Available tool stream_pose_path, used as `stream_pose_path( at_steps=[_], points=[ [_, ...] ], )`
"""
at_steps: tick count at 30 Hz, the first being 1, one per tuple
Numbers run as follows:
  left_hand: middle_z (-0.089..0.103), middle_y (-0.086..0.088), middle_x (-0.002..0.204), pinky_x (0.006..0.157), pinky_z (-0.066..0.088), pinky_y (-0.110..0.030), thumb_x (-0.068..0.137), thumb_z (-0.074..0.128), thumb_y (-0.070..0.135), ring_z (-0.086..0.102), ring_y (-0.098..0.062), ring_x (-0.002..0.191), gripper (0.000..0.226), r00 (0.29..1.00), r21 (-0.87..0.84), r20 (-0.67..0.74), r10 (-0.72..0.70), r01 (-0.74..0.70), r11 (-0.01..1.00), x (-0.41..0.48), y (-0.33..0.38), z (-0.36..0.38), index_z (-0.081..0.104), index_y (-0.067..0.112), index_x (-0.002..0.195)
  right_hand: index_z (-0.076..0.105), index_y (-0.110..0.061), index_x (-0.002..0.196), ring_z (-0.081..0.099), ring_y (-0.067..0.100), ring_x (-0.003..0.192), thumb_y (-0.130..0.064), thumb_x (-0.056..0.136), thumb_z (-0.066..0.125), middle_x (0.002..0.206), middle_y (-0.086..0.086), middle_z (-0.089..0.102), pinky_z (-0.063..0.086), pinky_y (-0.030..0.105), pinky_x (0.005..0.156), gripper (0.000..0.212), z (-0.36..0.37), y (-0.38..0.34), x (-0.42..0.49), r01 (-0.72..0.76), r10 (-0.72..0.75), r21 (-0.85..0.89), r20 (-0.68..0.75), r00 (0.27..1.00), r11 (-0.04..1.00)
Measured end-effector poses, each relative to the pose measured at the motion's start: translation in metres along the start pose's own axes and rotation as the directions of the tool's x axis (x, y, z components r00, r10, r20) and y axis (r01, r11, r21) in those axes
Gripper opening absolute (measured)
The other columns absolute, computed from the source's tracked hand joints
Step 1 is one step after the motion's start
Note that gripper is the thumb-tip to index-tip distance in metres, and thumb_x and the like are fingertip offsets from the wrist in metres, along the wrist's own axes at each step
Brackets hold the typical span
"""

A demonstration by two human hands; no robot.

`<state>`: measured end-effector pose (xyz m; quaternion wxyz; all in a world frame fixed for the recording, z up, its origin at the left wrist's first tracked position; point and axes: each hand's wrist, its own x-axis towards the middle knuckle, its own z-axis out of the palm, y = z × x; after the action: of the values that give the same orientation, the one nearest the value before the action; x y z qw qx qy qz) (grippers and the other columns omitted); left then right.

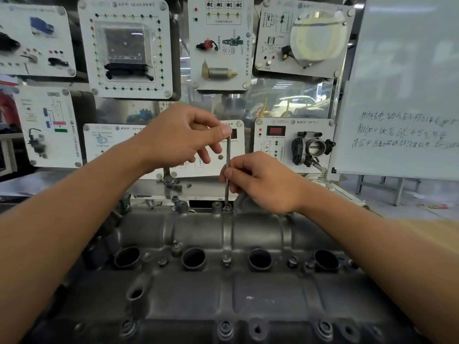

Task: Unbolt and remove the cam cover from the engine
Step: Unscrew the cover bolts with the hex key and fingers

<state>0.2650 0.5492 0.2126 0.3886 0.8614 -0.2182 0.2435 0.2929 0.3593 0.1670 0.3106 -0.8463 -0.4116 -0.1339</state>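
Here we are with both hands up at the far edge of the dull grey cast-metal cam cover (260, 294), which lies flat on the engine right below us. The left hand (181, 137) pinches the top end of the thin, straight steel driver rod (227, 152) between thumb and forefinger, its other fingers loosely spread. The right hand (263, 182) has a closed grip on the rod's middle, thumb and fingertips pressed round it. The rod stands upright, and its tip is down in the small dark far-rim bolt (227, 208).

How far along are we? Early, by our reckoning. The cover has not lifted at all. Between the four round black plug wells (193, 259) we can see a centre bolt (226, 259) in place, with others either side. Along the near rim a washered bolt (224, 327) is seated too, with more beside it. Whether any rim hole is already empty we cannot tell. On the steel surface (149, 188) behind the engine lie a few small dark loose parts (173, 184).

So the far-rim bolt is in hand, and most of the unbolting and the lift-off remain.
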Motion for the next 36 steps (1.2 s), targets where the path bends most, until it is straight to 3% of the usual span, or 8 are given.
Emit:
stream_pose_path(
  at_steps=[3,8,16,24,27,29,32,36],
  points=[
    [0.076,0.005,0.074,0.049,0.048,-0.014,0.092,0.066,0.042,0.071,-0.013,0.06,0.018,0.998,0.045,-0.039,0.05,-0.048,0.998,-0.005,0.005,0.004,0.072,0.024,0.092,0.07,-0.009,0.09,0.063,0.019,0.07,-0.021,0.103,0.049,0.07,-0.006,0.066,0.049,0.03,0.07,0.028,-0.002,-0.002,-0.003,0.006,-0.006,0.01,0.015,1.0,1.0],
    [0.075,0.006,0.072,0.049,0.044,-0.009,0.096,0.06,0.043,0.07,-0.014,0.056,0.023,0.995,0.072,-0.077,0.07,-0.064,0.995,-0.011,0.012,0.009,0.073,0.026,0.087,0.07,-0.006,0.093,0.064,0.028,0.077,-0.024,0.104,0.048,0.08,0.01,0.07,0.051,0.041,0.075,0.031,-0.004,-0.006,-0.007,0.001,-0.001,-0.001,0.03,1.0,1.0],
    [0.073,0.007,0.065,0.042,0.041,-0.01,0.096,0.062,0.042,0.065,-0.009,0.047,0.025,0.985,0.097,-0.16,0.058,-0.042,0.994,-0.021,0.02,0.009,0.074,0.03,0.077,0.068,-0.001,0.095,0.062,0.026,0.075,-0.021,0.104,0.046,0.083,0.014,0.069,0.049,0.037,0.073,0.031,-0.004,-0.013,-0.013,0.008,-0.007,-0.037,0.028,1.0,0.999],
    [0.07,-0.001,0.058,0.048,0.048,-0.016,0.093,0.068,0.037,0.064,-0.015,0.046,0.034,0.975,0.104,-0.208,0.077,-0.056,0.993,-0.022,0.02,0.009,0.073,0.018,0.065,0.069,-0.005,0.093,0.051,0.0,0.056,-0.02,0.103,0.05,0.074,-0.003,0.065,0.04,0.013,0.056,0.026,-0.004,-0.01,-0.015,0.008,-0.008,-0.008,0.038,0.999,1.0],
    [0.06,0.001,0.045,0.044,0.042,-0.011,0.094,0.067,0.028,0.051,-0.007,0.037,0.045,0.967,0.159,-0.222,0.125,-0.09,0.983,-0.024,0.023,0.012,0.065,0.011,0.052,0.067,-0.004,0.088,0.048,0.003,0.055,-0.022,0.101,0.054,0.07,0.007,0.062,0.041,0.019,0.055,0.026,-0.003,-0.012,-0.016,0.015,-0.016,0.011,0.032,0.999,1.0],
    [0.042,0.003,0.036,0.041,0.032,-0.008,0.092,0.063,0.016,0.034,-0.008,0.032,0.05,0.96,0.185,-0.234,0.151,-0.108,0.977,-0.025,0.026,0.016,0.051,0.004,0.045,0.062,0.001,0.08,0.044,0.009,0.054,-0.024,0.1,0.057,0.064,0.014,0.056,0.041,0.027,0.056,0.033,-0.002,-0.014,-0.016,0.023,-0.024,0.041,0.016,1.0,0.999],
    [0.024,0.01,0.033,0.04,0.027,-0.007,0.089,0.057,0.008,0.021,-0.01,0.032,0.053,0.959,0.193,-0.231,0.164,-0.12,0.974,-0.026,0.034,0.021,0.033,0.011,0.041,0.054,0.004,0.069,0.038,0.011,0.051,-0.024,0.099,0.06,0.056,0.006,0.045,0.037,0.029,0.055,0.041,0.002,-0.015,-0.017,0.04,-0.038,0.104,-0.022,0.999,0.994],
    [0.023,0.01,0.034,0.039,0.028,-0.004,0.09,0.056,0.01,0.018,-0.008,0.03,0.05,0.968,0.093,-0.238,0.078,-0.057,0.994,-0.025,0.037,0.022,0.039,0.004,0.044,0.057,-0.009,0.059,0.039,0.014,0.053,-0.024,0.093,0.068,0.054,0.007,0.047,0.037,0.031,0.056,0.039,0.006,-0.012,-0.015,0.067,-0.055,0.146,-0.088,0.995,0.987]
  ],
)
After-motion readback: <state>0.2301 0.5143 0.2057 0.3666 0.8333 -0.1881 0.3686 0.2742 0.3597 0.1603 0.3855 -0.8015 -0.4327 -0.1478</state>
